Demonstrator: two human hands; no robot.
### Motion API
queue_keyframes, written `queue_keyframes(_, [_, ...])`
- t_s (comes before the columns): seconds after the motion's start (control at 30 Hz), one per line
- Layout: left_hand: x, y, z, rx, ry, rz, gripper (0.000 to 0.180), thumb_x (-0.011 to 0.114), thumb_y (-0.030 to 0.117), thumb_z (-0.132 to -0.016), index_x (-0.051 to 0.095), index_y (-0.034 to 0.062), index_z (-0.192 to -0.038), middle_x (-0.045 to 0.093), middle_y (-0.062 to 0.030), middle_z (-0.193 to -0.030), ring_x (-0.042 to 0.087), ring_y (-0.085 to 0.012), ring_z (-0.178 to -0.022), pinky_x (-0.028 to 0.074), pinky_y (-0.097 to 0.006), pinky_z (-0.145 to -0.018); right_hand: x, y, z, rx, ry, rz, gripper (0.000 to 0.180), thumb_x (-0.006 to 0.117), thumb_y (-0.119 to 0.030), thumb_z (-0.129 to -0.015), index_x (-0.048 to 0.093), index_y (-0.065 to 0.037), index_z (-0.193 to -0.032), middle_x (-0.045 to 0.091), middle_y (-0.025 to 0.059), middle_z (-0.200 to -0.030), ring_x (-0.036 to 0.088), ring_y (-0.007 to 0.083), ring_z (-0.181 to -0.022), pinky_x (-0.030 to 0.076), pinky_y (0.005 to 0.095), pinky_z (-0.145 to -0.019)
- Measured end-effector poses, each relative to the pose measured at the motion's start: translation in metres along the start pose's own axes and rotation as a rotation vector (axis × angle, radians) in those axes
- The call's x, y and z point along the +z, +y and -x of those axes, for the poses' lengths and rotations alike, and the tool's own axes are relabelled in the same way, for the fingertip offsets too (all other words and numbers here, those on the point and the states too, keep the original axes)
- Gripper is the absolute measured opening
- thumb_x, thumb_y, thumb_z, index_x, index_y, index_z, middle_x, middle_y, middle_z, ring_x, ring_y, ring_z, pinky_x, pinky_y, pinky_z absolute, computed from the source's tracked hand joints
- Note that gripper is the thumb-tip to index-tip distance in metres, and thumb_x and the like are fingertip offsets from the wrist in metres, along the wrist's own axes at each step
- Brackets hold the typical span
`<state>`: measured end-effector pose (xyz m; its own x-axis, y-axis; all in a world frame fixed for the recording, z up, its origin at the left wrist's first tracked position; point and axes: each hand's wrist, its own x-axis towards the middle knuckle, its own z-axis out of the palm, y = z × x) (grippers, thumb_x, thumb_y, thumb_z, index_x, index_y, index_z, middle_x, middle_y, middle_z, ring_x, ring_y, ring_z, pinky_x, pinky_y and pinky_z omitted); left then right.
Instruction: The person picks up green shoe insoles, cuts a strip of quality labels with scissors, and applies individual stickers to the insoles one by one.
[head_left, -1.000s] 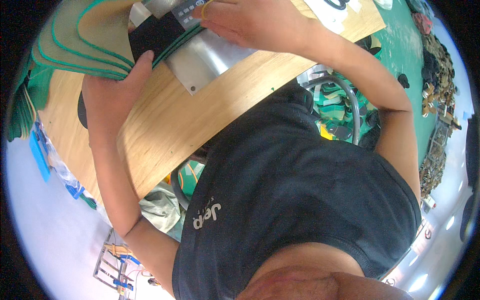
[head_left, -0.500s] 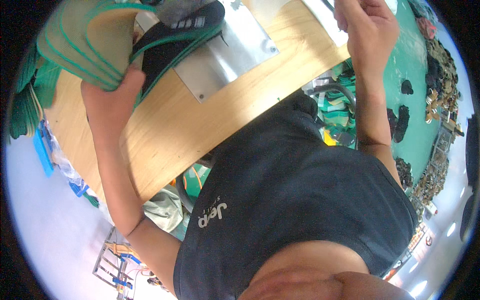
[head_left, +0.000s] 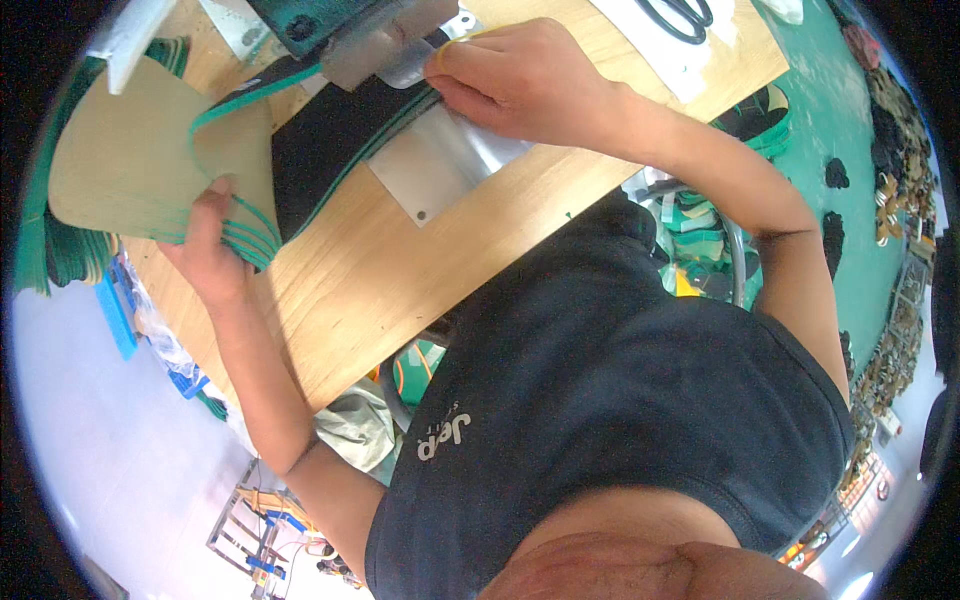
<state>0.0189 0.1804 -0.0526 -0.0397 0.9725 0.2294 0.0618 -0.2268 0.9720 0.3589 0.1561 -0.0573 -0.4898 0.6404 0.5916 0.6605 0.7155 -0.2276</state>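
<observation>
Tan cardboard-coloured pieces edged in green (head_left: 150,170), stacked in a fan, sit at ten o'clock, with the left hand (head_left: 215,250) closed on their lower edge, thumb on top. At twelve o'clock the right hand (head_left: 520,80) presses curled fingers onto a black green-trimmed piece (head_left: 330,140) lying across the metal plate (head_left: 440,165) under a sewing machine head (head_left: 340,25). Scissors (head_left: 680,15) lie at one o'clock on the wooden table (head_left: 400,290). No containers can be made out.

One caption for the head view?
Left hand holds tan soles; right hand presses a black piece on the table.
</observation>
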Motion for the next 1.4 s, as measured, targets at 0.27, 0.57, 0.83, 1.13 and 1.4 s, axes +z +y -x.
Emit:
queue_keyframes(0.27, [0.030, 0.022, 0.010, 0.056, 0.043, 0.086, 0.059, 0.066, 0.000, -0.073, 0.047, -0.0048, -0.129, 0.055, -0.0169, -0.123, 0.058, -0.0297, -0.109, 0.049, -0.043, -0.095, -0.002, 0.001, 0.004, -0.039, -0.021, -0.004, 0.014, 0.068, -0.020, -0.086, 0.067, -0.008, -0.093, 0.061, 0.0083, -0.067, 0.062, 0.0263, -0.059, 0.048, 0.0356, -0.052])
queue_keyframes(0.57, [0.013, 0.012, 0.006, 0.076, -0.012, 0.089, 0.061, 0.068, -0.002, -0.073, 0.046, -0.0040, -0.129, 0.054, -0.0171, -0.123, 0.057, -0.0301, -0.110, 0.049, -0.044, -0.095, -0.007, -0.002, -0.002, -0.014, -0.124, -0.078, 0.019, 0.060, -0.013, -0.084, 0.064, 0.003, -0.092, 0.057, 0.0101, -0.061, 0.060, 0.0285, -0.053, 0.047, 0.0395, -0.045])
queue_keyframes(0.83, [0.024, 0.019, 0.009, 0.071, 0.003, 0.093, 0.062, 0.070, -0.002, -0.072, 0.046, -0.0042, -0.129, 0.055, -0.0171, -0.122, 0.057, -0.0305, -0.110, 0.049, -0.044, -0.094, -0.008, -0.012, 0.000, 0.018, -0.105, -0.050, 0.022, 0.062, -0.015, -0.085, 0.066, 0.001, -0.099, 0.057, 0.0098, -0.060, 0.059, 0.0277, -0.052, 0.046, 0.0382, -0.047])
queue_keyframes(1.13, [0.017, 0.013, 0.005, 0.072, 0.006, 0.087, 0.063, 0.070, -0.003, -0.072, 0.046, -0.0051, -0.130, 0.054, -0.0172, -0.124, 0.057, -0.0311, -0.111, 0.049, -0.044, -0.096, -0.012, -0.013, -0.001, 0.084, -0.164, -0.078, 0.025, 0.059, -0.014, -0.084, 0.065, 0.006, -0.096, 0.056, 0.0124, -0.056, 0.059, 0.0304, -0.049, 0.047, 0.0409, -0.044])
queue_keyframes(1.4, [0.024, 0.018, 0.006, 0.093, 0.011, 0.058, 0.059, 0.069, -0.001, -0.074, 0.047, -0.0064, -0.129, 0.056, -0.0169, -0.122, 0.058, -0.0303, -0.110, 0.048, -0.044, -0.096, -0.013, -0.013, 0.002, 0.108, -0.198, -0.047, 0.031, 0.056, -0.014, -0.085, 0.061, 0.007, -0.106, 0.057, 0.0134, -0.058, 0.059, 0.0318, -0.050, 0.047, 0.0418, -0.045])
